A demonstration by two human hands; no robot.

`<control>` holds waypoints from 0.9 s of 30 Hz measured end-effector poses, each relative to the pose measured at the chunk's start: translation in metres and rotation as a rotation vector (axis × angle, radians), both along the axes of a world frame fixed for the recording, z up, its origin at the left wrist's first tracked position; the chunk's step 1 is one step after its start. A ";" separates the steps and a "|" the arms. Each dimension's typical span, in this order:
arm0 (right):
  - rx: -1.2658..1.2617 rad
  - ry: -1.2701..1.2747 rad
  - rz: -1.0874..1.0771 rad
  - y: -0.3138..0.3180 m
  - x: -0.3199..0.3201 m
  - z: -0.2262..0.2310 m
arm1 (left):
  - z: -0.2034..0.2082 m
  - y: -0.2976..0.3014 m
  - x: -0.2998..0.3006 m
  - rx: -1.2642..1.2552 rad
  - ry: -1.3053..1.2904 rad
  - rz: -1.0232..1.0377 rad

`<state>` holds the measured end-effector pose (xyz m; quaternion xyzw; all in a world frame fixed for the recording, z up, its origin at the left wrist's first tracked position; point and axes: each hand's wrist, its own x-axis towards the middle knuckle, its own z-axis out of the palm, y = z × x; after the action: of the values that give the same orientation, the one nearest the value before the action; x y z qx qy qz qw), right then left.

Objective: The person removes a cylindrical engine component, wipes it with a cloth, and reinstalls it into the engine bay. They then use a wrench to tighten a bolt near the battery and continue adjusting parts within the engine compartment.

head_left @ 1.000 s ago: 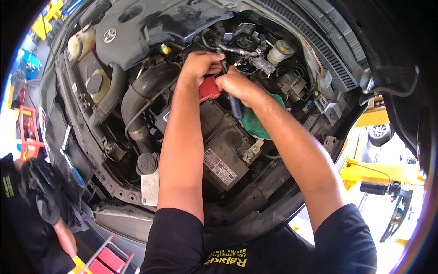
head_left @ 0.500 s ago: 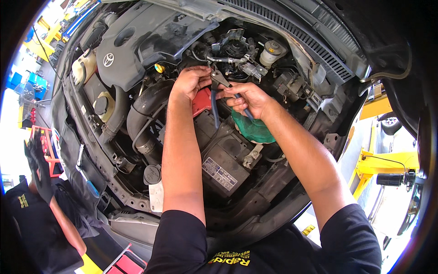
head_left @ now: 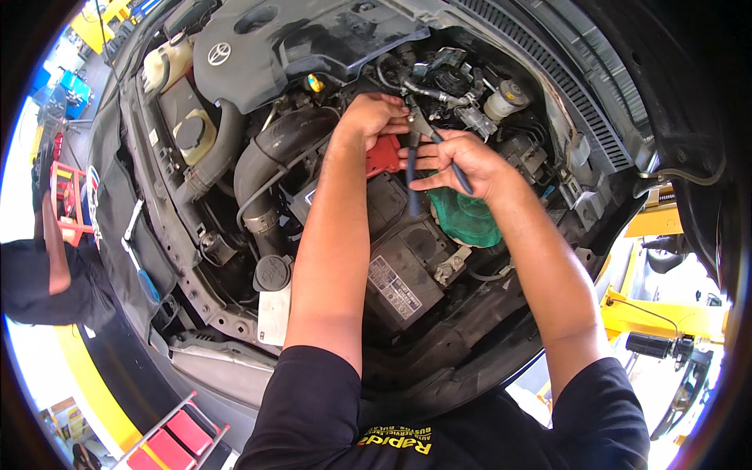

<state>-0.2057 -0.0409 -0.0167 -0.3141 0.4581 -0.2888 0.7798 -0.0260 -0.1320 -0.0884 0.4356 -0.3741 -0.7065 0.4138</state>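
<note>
Slip-joint pliers with blue handles (head_left: pixel 421 125) are in my right hand (head_left: pixel 470 160), jaws pointing away from me. The handles stand apart, with some of my fingers between them. Close to the jaws, my left hand (head_left: pixel 374 119) has its fingers curled together; what they pinch is hidden. Just under the hands lies a red cover (head_left: pixel 382 155) at the far end of the dark car battery (head_left: pixel 399 274). A metal-ended hose (head_left: pixel 435 95) runs beyond the pliers' tip. Right of the battery, below my right hand, is a green cloth-like wrap (head_left: pixel 468 219).
A grey engine cover (head_left: pixel 313 47) and a thick black intake hose (head_left: pixel 254 168) fill the left. A fluid reservoir (head_left: pixel 507 100) stands at the far right. On the left fender cover lies a blue-handled ratchet (head_left: pixel 141 258). A co-worker (head_left: pixel 51 270) stands at the left edge.
The view has shifted, so the engine bay sits further right. The pliers stay in my right hand, its fingers more spread along the handles. The co-worker has moved and the gloved hand is no longer raised.
</note>
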 end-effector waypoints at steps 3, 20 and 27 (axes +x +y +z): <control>0.029 0.035 0.054 -0.013 -0.006 0.002 | -0.007 -0.002 -0.005 -0.040 0.024 0.056; -0.082 0.359 -0.026 -0.015 0.024 0.005 | -0.001 0.004 -0.001 -0.021 0.099 0.109; -0.090 0.373 -0.054 -0.020 0.032 0.010 | 0.008 0.002 -0.006 0.002 -0.005 0.093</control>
<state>-0.1737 -0.0611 -0.0066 -0.3841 0.5897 -0.2666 0.6585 -0.0322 -0.1297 -0.0800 0.4548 -0.3539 -0.6855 0.4450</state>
